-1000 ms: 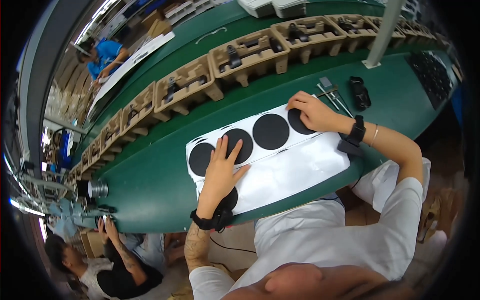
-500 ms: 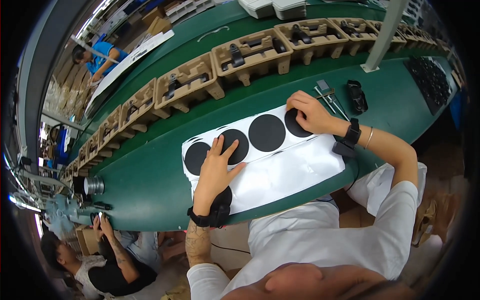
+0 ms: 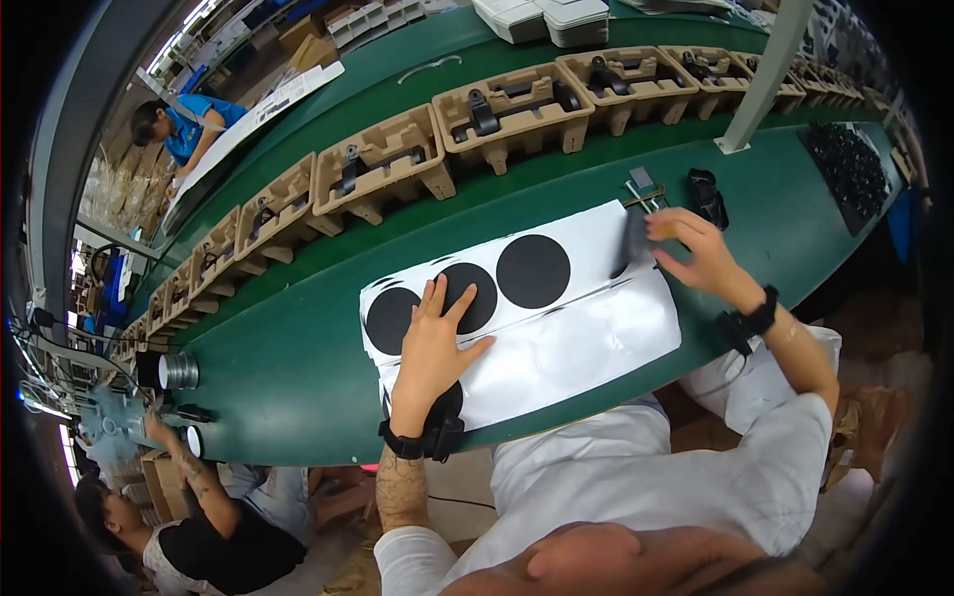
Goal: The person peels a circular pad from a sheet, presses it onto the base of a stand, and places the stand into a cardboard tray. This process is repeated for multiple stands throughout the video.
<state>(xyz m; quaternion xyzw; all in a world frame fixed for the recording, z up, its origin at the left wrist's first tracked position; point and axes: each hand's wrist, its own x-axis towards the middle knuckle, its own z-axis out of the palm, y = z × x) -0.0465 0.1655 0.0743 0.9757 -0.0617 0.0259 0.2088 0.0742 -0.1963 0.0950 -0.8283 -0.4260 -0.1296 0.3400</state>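
Pinching the rightmost black disc (image 3: 634, 238) at its right edge, the right hand (image 3: 708, 260) has its thumb and bent forefinger drawn close together, the other fingers curled loosely. The disc is tipped up at the right end of the white sheet (image 3: 598, 243) (motion blur softens its outline, so whether its lower edge touches the sheet I cannot tell). It lies to the left of the fingertips, with the palm on its right.

The left hand (image 3: 429, 348) lies palm down and grips nothing. Its fingers are fanned, the tips on the second black disc (image 3: 482, 306), while the thumb points right across the glossy lower part of the sheet. The leftmost black disc (image 3: 390, 316) sits just beside that hand, partly behind it; the third black disc (image 3: 533, 271) lies flat between the two hands, touched by neither.

The left forearm comes up nearly straight from the lower edge, a black wrist device (image 3: 437, 432) around it. The right forearm slants up and leftward from a bent elbow, a black strap (image 3: 763, 310) at the wrist.

All this is on a green bench (image 3: 278, 387). Metal rods (image 3: 636, 194) lie just beyond the right hand, near a black object (image 3: 708, 199).
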